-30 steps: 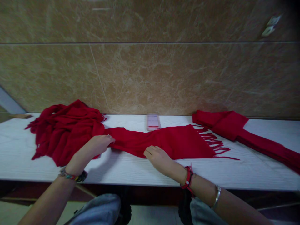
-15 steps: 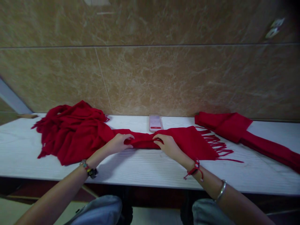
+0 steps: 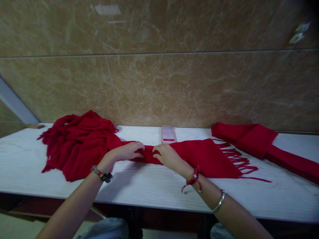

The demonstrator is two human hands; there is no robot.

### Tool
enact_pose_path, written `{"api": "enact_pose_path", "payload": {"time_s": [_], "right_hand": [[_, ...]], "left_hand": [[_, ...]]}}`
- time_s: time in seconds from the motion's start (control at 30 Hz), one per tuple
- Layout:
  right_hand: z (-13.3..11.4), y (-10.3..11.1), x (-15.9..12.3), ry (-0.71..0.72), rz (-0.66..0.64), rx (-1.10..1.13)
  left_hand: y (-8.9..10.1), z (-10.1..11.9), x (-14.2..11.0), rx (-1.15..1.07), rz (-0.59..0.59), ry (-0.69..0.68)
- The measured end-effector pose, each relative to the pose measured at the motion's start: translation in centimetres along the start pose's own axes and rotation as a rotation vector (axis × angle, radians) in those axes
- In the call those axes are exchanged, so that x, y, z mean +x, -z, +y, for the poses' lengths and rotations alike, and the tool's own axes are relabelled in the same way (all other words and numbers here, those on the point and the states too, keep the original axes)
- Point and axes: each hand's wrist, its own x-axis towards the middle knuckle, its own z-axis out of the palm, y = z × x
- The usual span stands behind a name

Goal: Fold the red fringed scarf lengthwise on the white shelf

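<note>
A red scarf [image 3: 206, 156] lies along the white table, its middle gathered into a narrow folded strip. Its right part fans out flat and ends in a twisted fringe, while the left part is a loose crumpled heap. My left hand [image 3: 128, 150] has its thumb and fingers closed on the strip near the heap. A short way to the right, my right hand [image 3: 168, 156] pinches the same strip, fingers curled over it. Between the two hands a short piece of folded cloth shows. The fingertips are partly hidden in the fabric.
A phone [image 3: 168, 135] with a lit screen lies behind the scarf, near the tiled wall [image 3: 189, 89]. Another red cloth, folded into a long band [image 3: 254, 139], rests at the right. The white table's [image 3: 154, 196] front edge runs close to my legs.
My right hand has moved left along the strip, closer to my left hand. The camera view has shifted slightly, and both hands still hold the scarf.
</note>
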Motion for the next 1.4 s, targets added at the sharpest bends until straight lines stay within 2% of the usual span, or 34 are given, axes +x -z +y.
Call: {"api": "enact_pose_path", "payload": {"time_s": [0.17,0.3,0.4,0.57,0.7,0.9,0.93,1.0,1.07,1.1,1.13,1.23,1.33,1.4], "right_hand": [[1.2,0.1,0.6,-0.057,0.037,0.052],[1.3,-0.1,0.6,0.041,0.007,0.055],[0.8,-0.6,0.5,0.107,0.029,0.063],[0.1,-0.9,0.5,0.073,-0.022,0.025],[0.3,-0.9,0.5,0.076,0.043,-0.011],[0.0,-0.8,0.1,0.083,0.037,-0.117],[-0.3,-0.9,-0.4,0.099,0.024,-0.146],[-0.8,-1.2,-1.7,0.15,-0.02,-0.226],[-1.3,-1.6,-3.3,0.228,-0.073,-0.315],[-1.5,-1.9,-4.2,0.268,-0.093,-0.349],[-1.6,-2.1,-4.9,0.299,-0.101,-0.375],[-1.2,-2.6,-6.6,0.315,-0.069,-0.419],[0.1,-2.5,-7.4,0.264,-0.04,-0.46],[1.0,-2.2,-7.9,0.226,-0.048,-0.473]], "left_hand": [[0.3,0.1,0.0,-0.077,0.02,0.009],[0.3,0.3,-0.2,-0.087,0.006,0.068],[0.3,0.2,-0.2,-0.097,-0.034,0.053],[0.5,-0.1,-0.6,-0.018,-0.047,0.012],[1.3,0.3,-1.2,0.085,-0.016,0.017],[3.3,0.7,-2.6,0.105,-0.027,0.033],[3.6,0.6,-3.0,0.1,-0.045,0.052],[3.9,0.5,-3.8,0.03,-0.153,0.103],[3.6,0.7,-4.1,-0.073,-0.28,0.124],[3.3,0.9,-3.9,-0.101,-0.302,0.112],[2.8,1.3,-3.5,-0.102,-0.28,0.082],[0.8,3.0,-1.3,-0.035,-0.104,-0.094],[-1.0,4.4,0.9,-0.034,-0.094,-0.251],[-1.7,4.4,1.7,-0.003,-0.121,-0.228]]}}
